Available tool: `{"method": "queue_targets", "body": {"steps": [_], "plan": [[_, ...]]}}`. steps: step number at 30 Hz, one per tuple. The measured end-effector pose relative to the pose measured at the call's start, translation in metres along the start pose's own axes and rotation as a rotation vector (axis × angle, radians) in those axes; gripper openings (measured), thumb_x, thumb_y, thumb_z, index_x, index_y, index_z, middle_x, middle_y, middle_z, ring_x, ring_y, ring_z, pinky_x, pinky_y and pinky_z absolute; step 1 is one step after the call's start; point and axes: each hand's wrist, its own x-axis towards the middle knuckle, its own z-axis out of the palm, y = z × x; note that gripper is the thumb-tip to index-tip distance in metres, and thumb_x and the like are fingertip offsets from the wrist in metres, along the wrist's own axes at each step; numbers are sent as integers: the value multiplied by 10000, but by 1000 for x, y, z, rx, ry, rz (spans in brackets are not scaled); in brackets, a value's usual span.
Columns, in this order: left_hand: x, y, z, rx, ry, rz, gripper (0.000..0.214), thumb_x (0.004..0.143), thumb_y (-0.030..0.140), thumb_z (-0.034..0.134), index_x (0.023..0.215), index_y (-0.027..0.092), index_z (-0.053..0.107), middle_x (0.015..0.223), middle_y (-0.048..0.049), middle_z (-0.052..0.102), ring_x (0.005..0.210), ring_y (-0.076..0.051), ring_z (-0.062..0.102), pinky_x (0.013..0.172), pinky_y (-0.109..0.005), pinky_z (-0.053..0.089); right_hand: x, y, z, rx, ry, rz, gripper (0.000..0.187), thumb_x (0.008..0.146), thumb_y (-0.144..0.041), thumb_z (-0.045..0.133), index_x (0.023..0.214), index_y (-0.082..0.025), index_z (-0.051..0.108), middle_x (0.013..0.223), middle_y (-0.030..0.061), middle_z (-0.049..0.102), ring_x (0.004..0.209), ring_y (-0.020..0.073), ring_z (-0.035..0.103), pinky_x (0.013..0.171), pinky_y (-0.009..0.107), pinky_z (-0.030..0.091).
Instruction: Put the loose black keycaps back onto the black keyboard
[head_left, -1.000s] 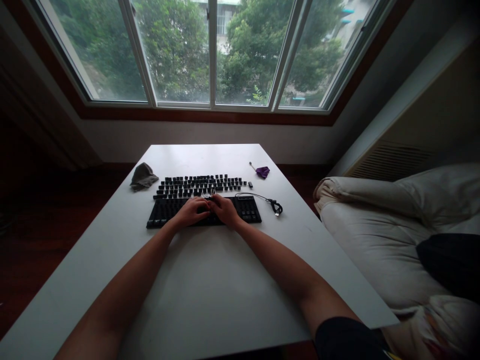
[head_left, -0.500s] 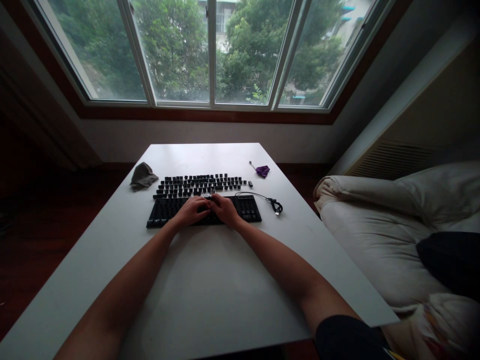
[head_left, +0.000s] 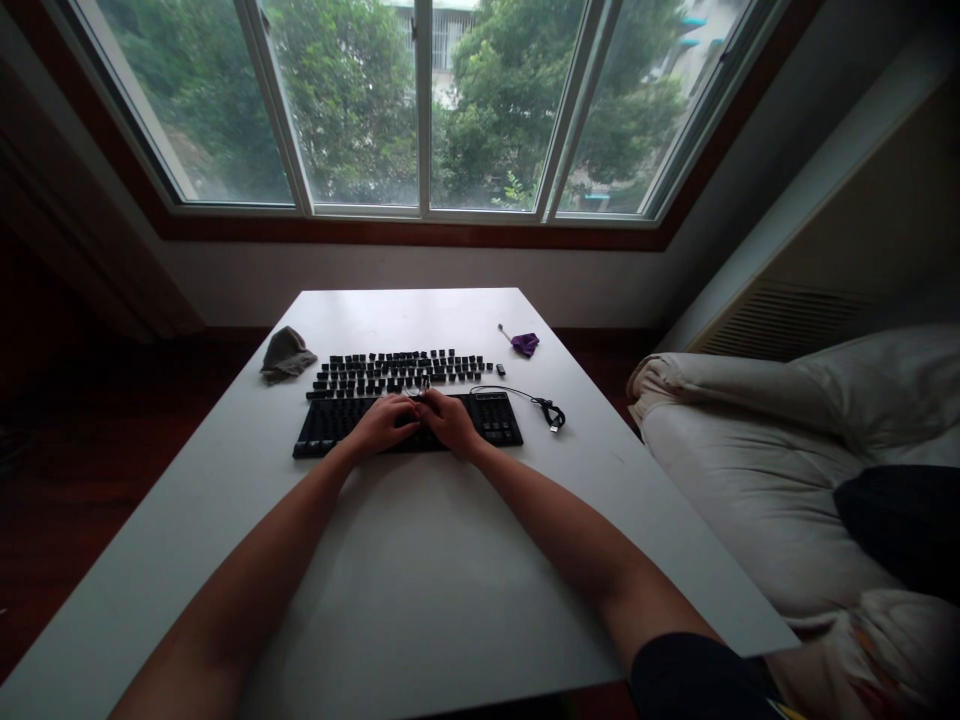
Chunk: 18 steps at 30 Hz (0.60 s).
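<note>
A black keyboard [head_left: 498, 420] lies across the white table, its middle covered by both my hands. My right hand [head_left: 448, 418] is closed over the keyboard's centre, its fingers pinched at a small wire tool [head_left: 426, 381] that looks like a keycap puller. Close against it, my left hand [head_left: 384, 422] has its fingers curled together; their tips meet near the right fingertips, and what they hold is hidden. Just beyond the keyboard, loose black keycaps [head_left: 375, 370] stand in rows on the table.
A grey cloth [head_left: 286, 354] lies on the table's left side. At the right are a purple cloth [head_left: 525, 344] with a thin stick, a small dark piece [head_left: 500, 370] and a coiled USB cable [head_left: 552, 412]. A pale sofa [head_left: 739, 480] stands beyond the table's right edge.
</note>
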Motion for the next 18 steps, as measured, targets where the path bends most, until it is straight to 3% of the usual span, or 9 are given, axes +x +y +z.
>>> {"method": "queue_targets", "body": {"steps": [18], "plan": [[0, 0, 0, -10, -7, -6, 188, 886, 388, 678, 949, 218, 726, 1080, -82, 719, 1065, -258, 628, 979, -412, 483, -1, 0, 0, -13, -4, -3, 281, 938, -456, 545, 971, -205, 667, 715, -14, 609, 652, 141, 517, 656, 244, 380]]}}
